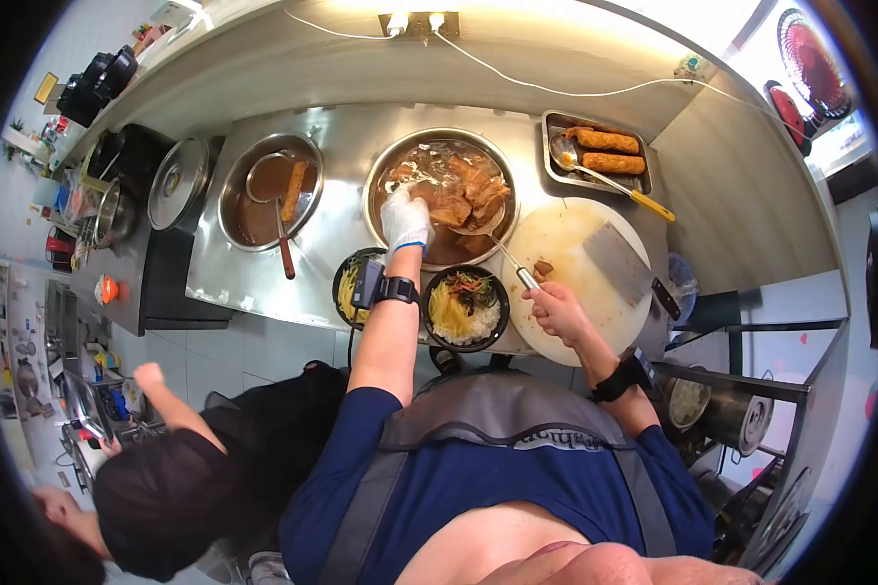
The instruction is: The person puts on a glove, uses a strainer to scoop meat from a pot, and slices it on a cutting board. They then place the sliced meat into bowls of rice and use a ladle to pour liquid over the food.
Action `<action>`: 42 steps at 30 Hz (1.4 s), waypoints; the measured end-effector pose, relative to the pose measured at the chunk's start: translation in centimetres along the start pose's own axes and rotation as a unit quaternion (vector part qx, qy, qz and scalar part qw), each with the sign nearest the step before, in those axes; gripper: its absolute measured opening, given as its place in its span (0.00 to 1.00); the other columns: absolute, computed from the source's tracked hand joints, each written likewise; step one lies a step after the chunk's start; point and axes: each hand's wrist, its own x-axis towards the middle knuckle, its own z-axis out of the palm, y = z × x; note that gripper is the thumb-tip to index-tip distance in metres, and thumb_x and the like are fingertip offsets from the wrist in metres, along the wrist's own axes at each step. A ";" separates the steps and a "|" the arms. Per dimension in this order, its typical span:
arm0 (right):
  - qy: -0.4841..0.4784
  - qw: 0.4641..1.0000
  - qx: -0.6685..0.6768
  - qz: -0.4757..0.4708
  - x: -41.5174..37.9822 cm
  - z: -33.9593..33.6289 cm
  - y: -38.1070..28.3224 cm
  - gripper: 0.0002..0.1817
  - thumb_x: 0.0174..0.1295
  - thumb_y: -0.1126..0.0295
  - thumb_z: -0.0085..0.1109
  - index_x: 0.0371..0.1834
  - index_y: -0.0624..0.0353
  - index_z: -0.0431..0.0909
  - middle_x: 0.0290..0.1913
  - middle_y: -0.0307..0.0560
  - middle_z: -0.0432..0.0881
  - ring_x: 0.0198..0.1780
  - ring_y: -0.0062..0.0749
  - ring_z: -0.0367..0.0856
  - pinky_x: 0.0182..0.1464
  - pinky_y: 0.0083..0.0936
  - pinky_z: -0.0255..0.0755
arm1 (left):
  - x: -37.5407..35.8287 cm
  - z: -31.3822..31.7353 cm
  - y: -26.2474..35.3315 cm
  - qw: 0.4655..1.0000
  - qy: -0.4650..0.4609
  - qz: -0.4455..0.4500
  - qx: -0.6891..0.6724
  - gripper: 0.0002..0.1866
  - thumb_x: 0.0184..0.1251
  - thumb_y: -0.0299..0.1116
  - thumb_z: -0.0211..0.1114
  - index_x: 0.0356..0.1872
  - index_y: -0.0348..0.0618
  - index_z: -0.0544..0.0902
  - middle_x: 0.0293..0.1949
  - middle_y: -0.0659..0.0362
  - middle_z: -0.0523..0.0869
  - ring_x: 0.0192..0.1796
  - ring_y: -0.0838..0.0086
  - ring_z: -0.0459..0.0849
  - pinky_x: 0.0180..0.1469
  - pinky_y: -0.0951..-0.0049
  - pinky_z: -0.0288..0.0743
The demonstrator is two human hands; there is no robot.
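My left hand [407,218], in a white glove, is over the left side of a large metal bowl [371,195] of brown broth and meat; its fingertips are hard to make out. My right hand [556,310] is closed on the handle of a ladle [524,274], whose head lies in the broth beside pieces of meat [473,190]. Below the bowl stands a black bowl of rice and vegetables [465,307]. Another black bowl [347,292] is partly hidden by my left wrist.
A round cutting board [580,229] with a cleaver [619,263] lies at the right. Behind it is a tray [595,185] of browned rolls. At the left are a broth bowl [249,219] with a ladle and a metal lid [178,183]. A person in black [176,487] stands at lower left.
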 end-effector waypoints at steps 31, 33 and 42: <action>0.057 0.967 -0.215 -0.124 0.1 -2.1 1.8 0.13 0.70 0.62 0.56 0.38 0.63 0.79 0.24 0.37 0.76 0.22 0.21 0.72 0.25 0.24 0.68 | 0.7 1.8 5.6 0.952 -0.249 0.122 0.127 0.39 0.52 0.40 0.72 0.68 0.50 0.68 0.54 0.45 0.84 0.56 0.48 0.82 0.58 0.57 0.75; 0.069 0.965 -0.220 -0.127 0.1 -2.3 2.0 0.14 0.69 0.62 0.56 0.38 0.64 0.79 0.24 0.38 0.76 0.23 0.21 0.73 0.27 0.25 0.69 | 0.0 1.9 5.3 0.942 -0.204 0.228 0.138 0.38 0.51 0.36 0.72 0.68 0.54 0.69 0.63 0.49 0.78 0.65 0.51 0.75 0.66 0.56 0.70; 0.099 0.937 -0.284 -0.179 0.0 -2.1 1.8 0.14 0.69 0.63 0.57 0.40 0.67 0.80 0.23 0.45 0.78 0.26 0.27 0.75 0.31 0.31 0.70 | -3.2 2.1 8.7 0.922 -0.198 0.199 0.265 0.28 0.48 0.48 0.74 0.54 0.54 0.84 0.75 0.48 0.59 0.76 0.45 0.54 0.73 0.41 0.50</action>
